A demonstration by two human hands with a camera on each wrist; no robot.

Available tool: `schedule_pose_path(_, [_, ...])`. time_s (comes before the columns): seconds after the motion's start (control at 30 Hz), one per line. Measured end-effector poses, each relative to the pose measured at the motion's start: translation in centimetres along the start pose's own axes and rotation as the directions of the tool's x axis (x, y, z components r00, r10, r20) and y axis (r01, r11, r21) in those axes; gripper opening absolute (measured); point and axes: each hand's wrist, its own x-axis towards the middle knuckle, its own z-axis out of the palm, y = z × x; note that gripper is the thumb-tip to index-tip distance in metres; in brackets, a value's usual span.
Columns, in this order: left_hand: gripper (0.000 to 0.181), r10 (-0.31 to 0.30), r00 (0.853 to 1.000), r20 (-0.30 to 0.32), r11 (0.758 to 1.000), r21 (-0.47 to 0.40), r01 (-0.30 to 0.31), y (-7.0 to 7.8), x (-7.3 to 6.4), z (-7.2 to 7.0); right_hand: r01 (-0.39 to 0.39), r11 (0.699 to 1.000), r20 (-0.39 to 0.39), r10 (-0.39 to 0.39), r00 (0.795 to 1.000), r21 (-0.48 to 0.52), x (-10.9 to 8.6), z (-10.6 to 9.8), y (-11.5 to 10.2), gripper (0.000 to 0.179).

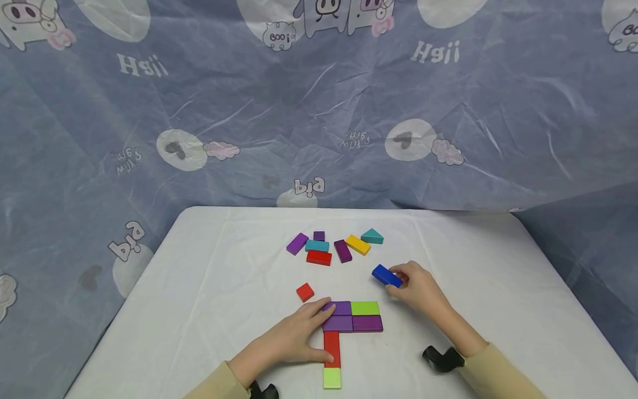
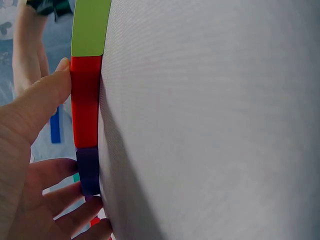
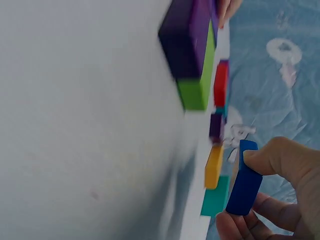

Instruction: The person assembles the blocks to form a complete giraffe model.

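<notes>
My right hand pinches a blue rectangular block between thumb and fingers, above the white table right of the arranged blocks. The right wrist view shows the thumb on one face of the blue block. My left hand rests beside the arrangement, its thumb on a red block and fingertips at the upper left purple block. Two purple blocks, a dark purple block and a light green block form a two-row rectangle. Under its left end run the red block and a light green square block.
A small red block lies alone just beyond my left hand. Farther back are scattered a violet block, a teal block, a red block, a yellow block and a teal triangle. A patterned cloth hangs behind.
</notes>
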Motion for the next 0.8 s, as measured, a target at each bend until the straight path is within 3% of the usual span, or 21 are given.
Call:
schedule_pose_path(0.27, [0.095,0.020,1.000,-0.012,1.000,0.017,-0.020,-0.2,0.1,0.2,0.014,0.998,0.005,-0.014,1.000,0.053,-6.4,0.1,-1.9,0.034])
schedule_pose_path(0.5, [0.094,0.011,1.000,-0.004,1.000,0.009,-0.011,-0.2,0.1,0.2,0.042,0.998,0.059,-0.045,0.997,0.050,-10.1,1.4,-2.6,0.035])
schedule_pose_path(0.63, [0.094,0.009,1.000,-0.004,1.000,0.008,-0.009,-0.2,0.2,0.2,-0.023,1.000,0.141,0.024,0.990,-0.010,-11.1,2.2,-2.7,0.036])
schedule_pose_path(0.8, [0.095,0.011,1.000,-0.004,1.000,0.013,-0.011,-0.3,0.2,0.2,-0.119,0.990,0.185,0.132,0.974,-0.081,-11.5,3.0,-2.4,0.039])
